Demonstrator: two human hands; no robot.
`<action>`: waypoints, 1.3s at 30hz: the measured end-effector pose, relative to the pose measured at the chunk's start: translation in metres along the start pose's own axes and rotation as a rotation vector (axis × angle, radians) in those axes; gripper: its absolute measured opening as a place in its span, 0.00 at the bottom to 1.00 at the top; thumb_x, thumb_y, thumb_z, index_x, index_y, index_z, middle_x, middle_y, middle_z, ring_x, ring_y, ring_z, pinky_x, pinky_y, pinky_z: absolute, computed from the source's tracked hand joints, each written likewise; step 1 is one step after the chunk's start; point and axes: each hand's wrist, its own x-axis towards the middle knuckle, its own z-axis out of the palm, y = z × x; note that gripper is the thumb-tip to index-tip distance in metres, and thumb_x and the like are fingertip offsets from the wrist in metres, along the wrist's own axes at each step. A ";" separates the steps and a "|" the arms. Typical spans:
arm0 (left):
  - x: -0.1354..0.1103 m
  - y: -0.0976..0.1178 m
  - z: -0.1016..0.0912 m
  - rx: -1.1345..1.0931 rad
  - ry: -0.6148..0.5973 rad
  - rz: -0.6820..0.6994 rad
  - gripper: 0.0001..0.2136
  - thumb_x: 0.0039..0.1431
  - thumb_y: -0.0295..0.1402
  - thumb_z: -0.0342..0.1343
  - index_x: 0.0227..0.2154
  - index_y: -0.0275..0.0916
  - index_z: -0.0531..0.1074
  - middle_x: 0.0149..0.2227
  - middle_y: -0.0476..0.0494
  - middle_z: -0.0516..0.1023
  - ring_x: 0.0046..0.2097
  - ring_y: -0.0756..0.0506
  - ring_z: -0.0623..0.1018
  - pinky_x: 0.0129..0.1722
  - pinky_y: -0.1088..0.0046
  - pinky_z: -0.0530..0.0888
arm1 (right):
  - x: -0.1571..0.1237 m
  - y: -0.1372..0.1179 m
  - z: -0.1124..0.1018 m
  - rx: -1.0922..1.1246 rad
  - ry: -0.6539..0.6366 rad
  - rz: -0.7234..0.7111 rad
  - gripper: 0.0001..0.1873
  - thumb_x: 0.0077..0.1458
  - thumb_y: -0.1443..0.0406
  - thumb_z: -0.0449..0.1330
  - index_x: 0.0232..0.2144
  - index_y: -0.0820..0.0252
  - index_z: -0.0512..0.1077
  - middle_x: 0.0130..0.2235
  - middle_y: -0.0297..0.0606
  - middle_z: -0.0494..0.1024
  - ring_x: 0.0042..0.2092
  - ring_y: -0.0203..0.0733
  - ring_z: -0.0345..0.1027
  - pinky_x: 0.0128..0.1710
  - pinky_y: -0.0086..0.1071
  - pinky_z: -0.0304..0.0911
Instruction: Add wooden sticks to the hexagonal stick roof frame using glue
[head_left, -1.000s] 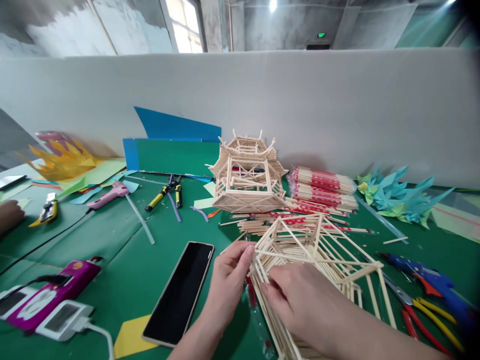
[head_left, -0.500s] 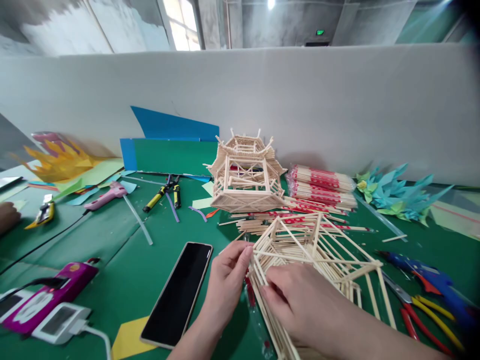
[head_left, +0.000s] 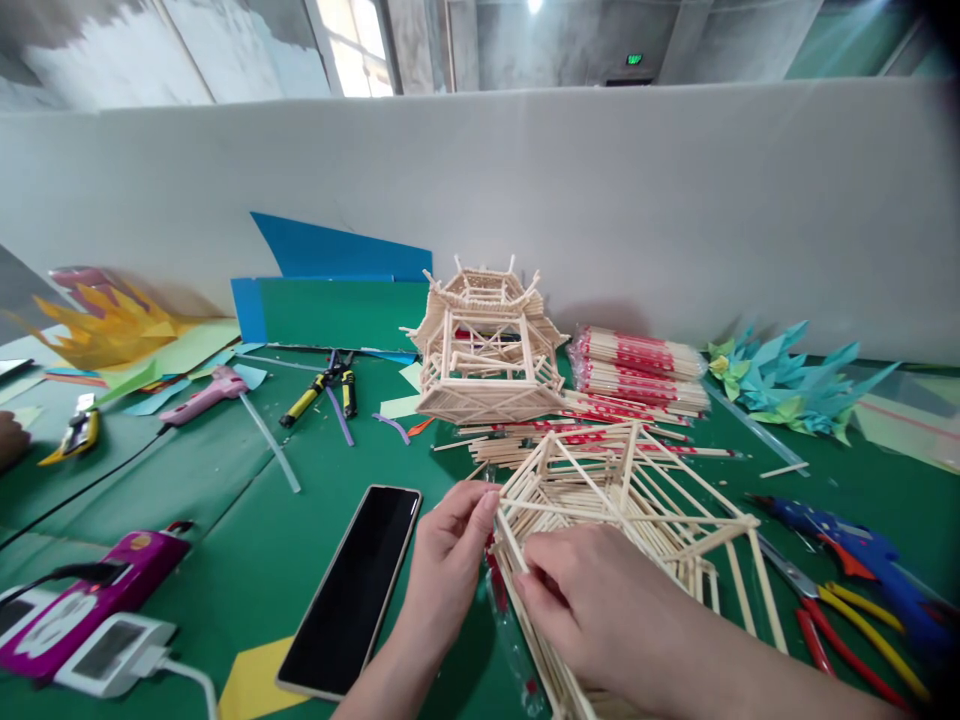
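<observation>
A framework of thin wooden sticks (head_left: 686,521) stands on the green table in front of me, with many sticks inside its lower part. My left hand (head_left: 448,555) is at its left corner, thumb and fingers pinched on the end of a stick there. My right hand (head_left: 592,590) reaches over the near left side, fingers curled against the sticks; its fingertips are partly hidden. Behind the framework, a finished-looking stick pavilion model (head_left: 491,400) with upturned roof corners stands upright. Loose wooden sticks (head_left: 510,452) lie between the two.
A phone (head_left: 352,590) lies left of my left hand. At right are a blue glue gun (head_left: 847,545) and pliers (head_left: 810,600). Bundled sticks (head_left: 641,365), a pink glue gun (head_left: 202,395), yellow-handled cutters (head_left: 307,398) and a purple power strip (head_left: 97,595) surround the work. Another person's hand (head_left: 11,440) shows far left.
The whole view has shifted slightly, so things appear a little further left. Both hands keep almost the same hold on the framework.
</observation>
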 end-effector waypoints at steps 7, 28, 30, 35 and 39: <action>0.000 0.005 0.002 0.000 0.009 -0.008 0.08 0.54 0.33 0.53 0.32 0.36 0.75 0.32 0.46 0.74 0.35 0.48 0.71 0.35 0.76 0.66 | -0.001 0.001 0.000 0.013 0.009 -0.006 0.12 0.52 0.64 0.47 0.20 0.60 0.65 0.22 0.35 0.72 0.23 0.34 0.58 0.23 0.29 0.44; -0.004 0.004 0.005 0.072 0.072 0.009 0.09 0.51 0.35 0.56 0.33 0.37 0.76 0.32 0.44 0.76 0.36 0.45 0.73 0.38 0.73 0.68 | 0.001 -0.001 -0.003 0.024 0.018 -0.035 0.12 0.53 0.64 0.48 0.23 0.60 0.68 0.24 0.37 0.74 0.25 0.36 0.63 0.24 0.29 0.48; -0.004 0.003 0.003 0.077 0.063 0.014 0.10 0.52 0.36 0.56 0.33 0.37 0.76 0.33 0.44 0.76 0.37 0.44 0.73 0.38 0.72 0.68 | -0.001 -0.001 -0.005 0.028 0.021 -0.046 0.13 0.55 0.63 0.48 0.23 0.60 0.68 0.25 0.37 0.74 0.26 0.37 0.64 0.25 0.29 0.49; -0.006 -0.003 -0.001 0.053 0.096 -0.028 0.14 0.57 0.40 0.49 0.39 0.38 0.74 0.39 0.44 0.76 0.43 0.44 0.72 0.44 0.72 0.66 | -0.020 0.005 -0.025 0.075 0.084 -0.042 0.17 0.58 0.64 0.44 0.20 0.59 0.65 0.23 0.33 0.72 0.24 0.34 0.61 0.25 0.28 0.50; -0.006 -0.003 -0.003 0.087 0.159 -0.032 0.15 0.57 0.42 0.48 0.37 0.39 0.75 0.37 0.45 0.77 0.41 0.46 0.73 0.43 0.73 0.66 | -0.048 0.032 -0.041 0.189 0.201 -0.010 0.17 0.59 0.61 0.44 0.22 0.57 0.66 0.23 0.32 0.71 0.25 0.35 0.62 0.25 0.28 0.54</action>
